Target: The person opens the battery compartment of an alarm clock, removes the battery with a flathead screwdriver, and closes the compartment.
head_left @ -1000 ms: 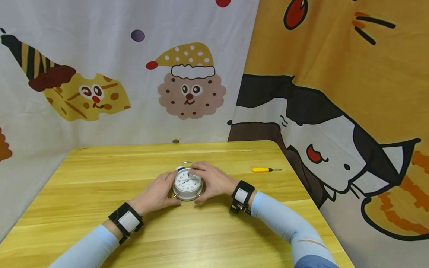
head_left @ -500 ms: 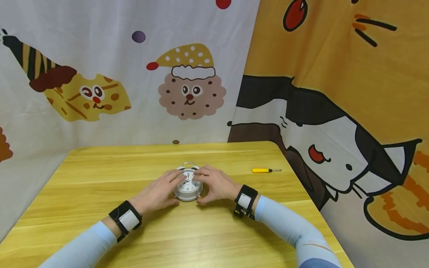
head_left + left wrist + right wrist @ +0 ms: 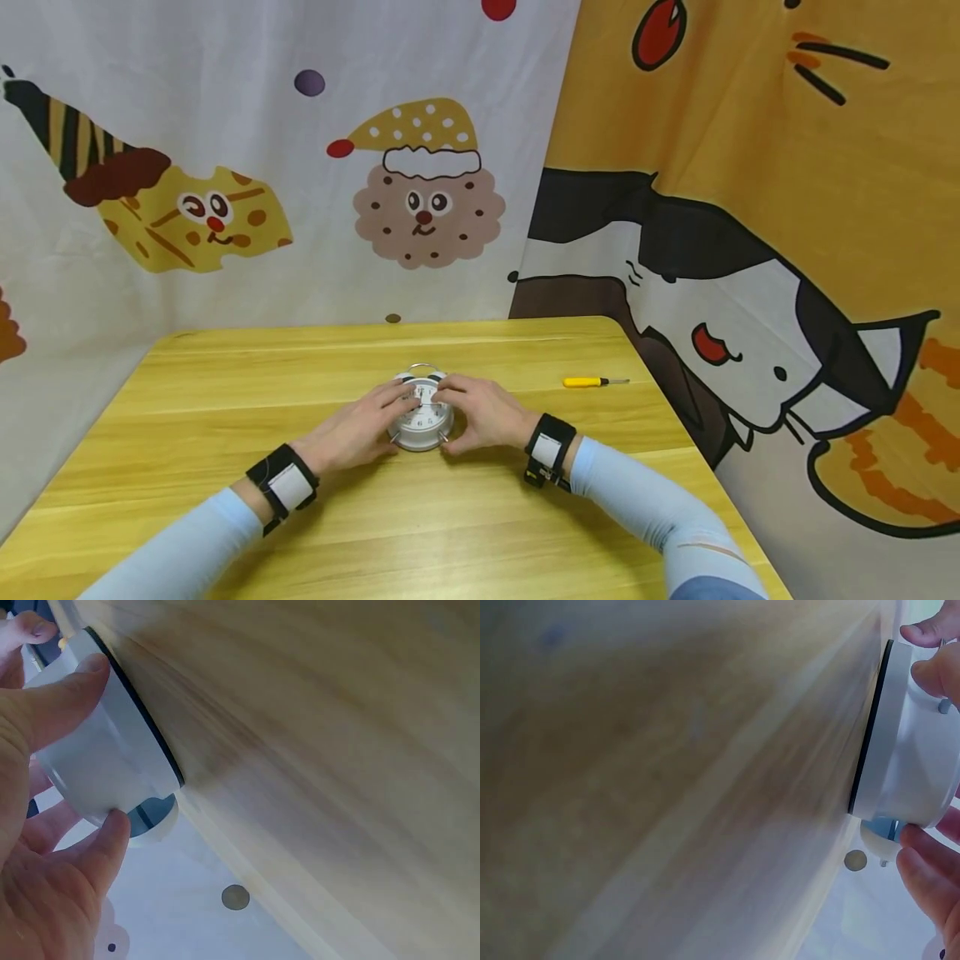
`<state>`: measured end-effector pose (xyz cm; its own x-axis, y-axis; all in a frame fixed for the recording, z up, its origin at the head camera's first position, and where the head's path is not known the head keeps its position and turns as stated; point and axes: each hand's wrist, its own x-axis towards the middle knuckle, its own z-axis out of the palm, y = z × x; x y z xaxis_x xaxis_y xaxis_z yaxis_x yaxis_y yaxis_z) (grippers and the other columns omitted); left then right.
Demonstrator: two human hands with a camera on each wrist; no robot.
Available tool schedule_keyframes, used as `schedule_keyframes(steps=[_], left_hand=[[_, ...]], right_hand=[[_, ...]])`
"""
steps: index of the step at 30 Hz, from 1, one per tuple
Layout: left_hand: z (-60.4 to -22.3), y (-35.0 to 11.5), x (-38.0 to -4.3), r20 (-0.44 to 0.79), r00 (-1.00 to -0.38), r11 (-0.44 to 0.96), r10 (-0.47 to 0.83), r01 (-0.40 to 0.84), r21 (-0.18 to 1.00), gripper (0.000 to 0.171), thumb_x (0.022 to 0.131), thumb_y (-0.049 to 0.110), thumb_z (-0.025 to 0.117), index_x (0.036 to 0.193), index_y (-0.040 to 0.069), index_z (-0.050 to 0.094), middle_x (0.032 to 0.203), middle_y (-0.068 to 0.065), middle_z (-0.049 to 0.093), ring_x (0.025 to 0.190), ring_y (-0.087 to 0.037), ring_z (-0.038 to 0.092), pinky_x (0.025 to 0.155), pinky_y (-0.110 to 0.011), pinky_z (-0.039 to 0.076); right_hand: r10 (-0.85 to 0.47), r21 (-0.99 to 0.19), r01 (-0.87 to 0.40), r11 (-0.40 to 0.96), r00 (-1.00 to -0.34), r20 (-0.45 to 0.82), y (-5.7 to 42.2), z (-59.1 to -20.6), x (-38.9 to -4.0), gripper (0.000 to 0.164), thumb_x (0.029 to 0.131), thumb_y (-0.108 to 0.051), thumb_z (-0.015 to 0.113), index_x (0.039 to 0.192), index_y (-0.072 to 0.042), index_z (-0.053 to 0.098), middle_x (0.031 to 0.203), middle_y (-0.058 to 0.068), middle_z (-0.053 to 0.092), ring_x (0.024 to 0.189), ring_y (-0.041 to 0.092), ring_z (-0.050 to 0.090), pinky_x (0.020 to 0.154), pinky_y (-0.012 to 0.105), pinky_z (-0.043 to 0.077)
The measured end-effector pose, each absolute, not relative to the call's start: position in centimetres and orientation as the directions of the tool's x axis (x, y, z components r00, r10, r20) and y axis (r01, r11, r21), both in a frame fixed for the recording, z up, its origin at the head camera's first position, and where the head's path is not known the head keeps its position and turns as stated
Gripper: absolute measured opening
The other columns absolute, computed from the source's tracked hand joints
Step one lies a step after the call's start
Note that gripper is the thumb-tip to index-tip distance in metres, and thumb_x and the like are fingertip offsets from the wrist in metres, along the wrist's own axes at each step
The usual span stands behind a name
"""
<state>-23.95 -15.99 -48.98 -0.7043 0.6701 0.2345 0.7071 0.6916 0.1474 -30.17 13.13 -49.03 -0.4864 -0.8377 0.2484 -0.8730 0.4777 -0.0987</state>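
A white twin-bell alarm clock [image 3: 422,438] lies on the table with its dial facing up and its wire handle away from me. My left hand [image 3: 362,427] grips it from the left, thumb near the lower foot and fingertips over the dial. From the right, my right hand [image 3: 489,413] holds it with thumb low and fingers near the bells. Fingers hide part of the dial. The left wrist view shows the clock casing [image 3: 94,761] between thumb and fingers. In the right wrist view, fingertips [image 3: 915,859] meet the casing [image 3: 907,757] beside a bell.
A yellow-handled screwdriver [image 3: 583,382] lies to the right on the wooden table [image 3: 480,525]. Behind the table's far edge hangs a printed cartoon curtain [image 3: 255,100], which also runs along the right side.
My left fingers have moved from the clock's side up over its dial. My right hand has shifted slightly right and lower, uncovering the handle and bells. The clock has stayed in place.
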Motion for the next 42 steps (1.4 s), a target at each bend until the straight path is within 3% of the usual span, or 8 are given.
schedule_keyframes(steps=[12,20,30,33,38,42], left_hand=[[-49.2,-16.3,-23.9,0.217,-0.699,0.674,0.681,0.714,0.188,0.089,0.093,0.025,0.095,0.166,-0.001,0.051,0.177,-0.025,0.044,0.165,-0.052,0.042,0.126,-0.061,0.047],[-48.3,-16.4,-24.0,0.183,-0.731,0.651,0.657,0.673,0.351,0.087,0.096,0.023,0.091,0.168,-0.001,0.048,0.178,-0.024,0.042,0.167,-0.05,0.039,0.131,-0.065,0.039],[-47.9,-16.5,-24.3,0.19,-0.735,0.603,0.651,0.653,0.459,0.074,0.103,0.027,0.082,0.166,0.002,0.052,0.177,-0.022,0.046,0.166,-0.047,0.042,0.132,-0.067,0.037],[-47.8,-16.5,-24.3,0.181,-0.745,0.603,0.642,0.636,0.481,0.08,0.1,0.032,0.086,0.166,0.002,0.052,0.177,-0.022,0.046,0.165,-0.049,0.043,0.131,-0.071,0.037],[-47.8,-16.1,-24.2,0.159,-0.773,0.632,0.614,0.602,0.488,0.104,0.085,0.038,0.1,0.169,0.006,0.048,0.179,-0.021,0.044,0.165,-0.048,0.043,0.13,-0.07,0.039],[-48.0,-15.9,-24.1,0.205,-0.771,0.657,0.603,0.625,0.421,0.104,0.084,0.032,0.102,0.169,0.007,0.048,0.175,-0.02,0.049,0.159,-0.045,0.052,0.127,-0.064,0.047]], right_hand=[[-0.836,-0.126,-0.864,0.488,-0.504,0.216,13.2,-48.8,-30.3,0.079,0.08,-0.053,0.098,0.144,-0.015,0.072,0.144,0.003,0.068,0.123,0.018,0.073,0.107,0.034,0.064],[-0.839,-0.167,-0.87,0.464,-0.493,0.233,13.3,-48.4,-30.7,0.077,0.079,-0.05,0.098,0.142,-0.012,0.075,0.143,0.004,0.071,0.123,0.019,0.075,0.107,0.031,0.063],[-0.827,-0.288,-0.847,0.447,-0.514,0.226,13.5,-47.5,-31.3,0.066,0.08,-0.043,0.093,0.139,-0.015,0.078,0.137,0.003,0.074,0.121,0.02,0.074,0.105,0.034,0.064],[-0.831,-0.306,-0.848,0.434,-0.507,0.227,13.5,-47.3,-31.6,0.065,0.081,-0.042,0.093,0.138,-0.014,0.079,0.136,0.003,0.074,0.12,0.019,0.074,0.103,0.033,0.064],[-0.834,-0.356,-0.844,0.402,-0.498,0.239,13.6,-47.1,-32.1,0.059,0.081,-0.038,0.091,0.134,-0.013,0.081,0.132,0.003,0.076,0.117,0.017,0.073,0.098,0.035,0.066],[-0.834,-0.388,-0.84,0.381,-0.493,0.248,13.6,-47.0,-32.4,0.054,0.082,-0.038,0.088,0.13,-0.014,0.082,0.13,0.003,0.077,0.112,0.017,0.074,0.094,0.041,0.068]])
